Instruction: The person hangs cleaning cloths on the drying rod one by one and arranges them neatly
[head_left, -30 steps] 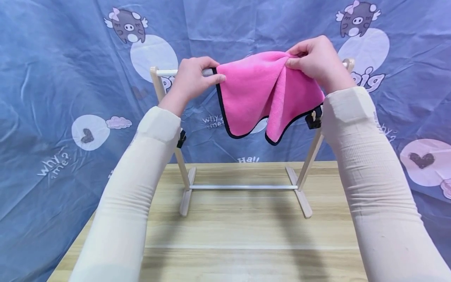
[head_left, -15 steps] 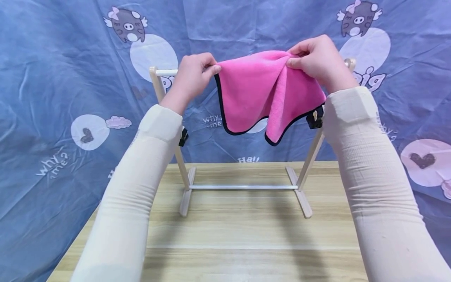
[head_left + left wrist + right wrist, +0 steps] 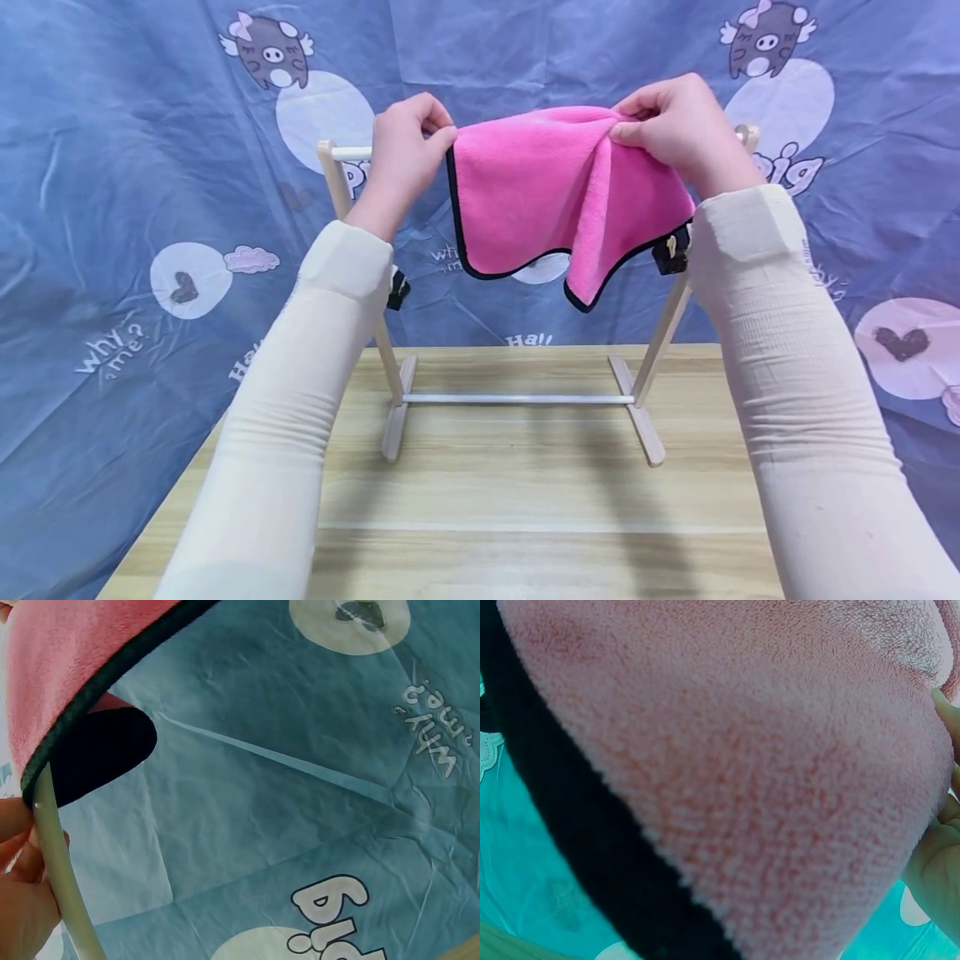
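Note:
A pink plush towel (image 3: pixel 517 183) with black edging hangs over the top bar (image 3: pixel 351 154) of a wooden rack. In the head view, my left hand (image 3: pixel 405 154) pinches the towel's upper left edge between thumb and fingers, level with the bar. My right hand (image 3: pixel 678 129) pinches a fold at the towel's upper right, and a pleat runs down from it. The left wrist view has the pale bar (image 3: pixel 60 870) passing in front of my left fingers, with the towel (image 3: pixel 75 660) draped over its end. Towel pile (image 3: pixel 765 780) fills most of the right wrist view.
The rack's side posts (image 3: pixel 663 333) stand on wooden feet (image 3: pixel 637 412), joined by a low white rail (image 3: pixel 517 399). Beneath lies a wood-grain table (image 3: pixel 540 492). A blue printed cloth backdrop (image 3: pixel 187 150) rises behind. Black devices are strapped at both wrists.
My left hand has risen slightly and shifted left, drawing the towel's left edge up and outward. The right hand stays almost still on its fold.

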Available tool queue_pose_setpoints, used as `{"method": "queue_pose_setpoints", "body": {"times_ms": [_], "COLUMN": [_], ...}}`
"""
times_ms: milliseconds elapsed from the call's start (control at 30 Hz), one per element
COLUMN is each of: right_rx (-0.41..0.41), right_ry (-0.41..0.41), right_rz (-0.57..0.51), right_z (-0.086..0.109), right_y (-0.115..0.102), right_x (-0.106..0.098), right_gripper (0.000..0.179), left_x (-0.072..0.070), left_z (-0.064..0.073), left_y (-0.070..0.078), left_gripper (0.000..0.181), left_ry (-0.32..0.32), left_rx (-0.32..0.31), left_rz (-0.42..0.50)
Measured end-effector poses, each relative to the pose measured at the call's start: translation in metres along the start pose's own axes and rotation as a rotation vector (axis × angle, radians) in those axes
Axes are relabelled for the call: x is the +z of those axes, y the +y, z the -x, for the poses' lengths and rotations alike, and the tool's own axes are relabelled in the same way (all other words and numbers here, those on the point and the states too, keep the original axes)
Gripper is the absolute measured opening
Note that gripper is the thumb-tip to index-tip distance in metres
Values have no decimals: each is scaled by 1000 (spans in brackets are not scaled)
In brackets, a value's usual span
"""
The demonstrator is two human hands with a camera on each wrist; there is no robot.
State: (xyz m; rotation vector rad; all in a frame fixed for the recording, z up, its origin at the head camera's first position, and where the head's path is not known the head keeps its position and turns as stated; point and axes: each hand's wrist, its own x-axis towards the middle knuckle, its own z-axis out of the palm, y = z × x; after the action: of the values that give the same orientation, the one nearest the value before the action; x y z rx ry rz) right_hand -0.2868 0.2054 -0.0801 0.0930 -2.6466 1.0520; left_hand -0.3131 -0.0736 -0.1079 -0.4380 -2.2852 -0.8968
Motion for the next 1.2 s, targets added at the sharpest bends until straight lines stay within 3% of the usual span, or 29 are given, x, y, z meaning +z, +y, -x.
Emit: {"method": "queue_pose_setpoints", "body": {"times_ms": [167,300,433,533,733,900,1100,1200], "right_rx": [3,7,9,2,-5,1,-14,-14], "right_ry": [1,1,-3,-5,-8,-11,-10,-10], "right_rz": [-2,-16,-26,-17,3,-5,18,26], "right_z": [0,1,1,2,2,1,1,0], "right_y": [2,3,3,3,2,1,-1,-1], "right_x": [0,-1,-2,-3,-3,-3,-2,-3], "right_gripper": [33,31,30,31,32,32,35,35], "left_x": [0,-3,-6,-8,-9,-7,-2,-1], "left_z": [1,2,3,3,3,2,3,1], "left_y": [-4,-6,-5,-4,-1,0,2,4], "left_gripper": [17,21,21,19,18,20,20,20], "left_ry": [-55,-150,-255,-287,-237,-135,-11,10], "left_rx": [79,140,144,151,139,112,23,-27], "left_rz": [-83,-100,-78,-94,-130,-122,-103,-98]}}
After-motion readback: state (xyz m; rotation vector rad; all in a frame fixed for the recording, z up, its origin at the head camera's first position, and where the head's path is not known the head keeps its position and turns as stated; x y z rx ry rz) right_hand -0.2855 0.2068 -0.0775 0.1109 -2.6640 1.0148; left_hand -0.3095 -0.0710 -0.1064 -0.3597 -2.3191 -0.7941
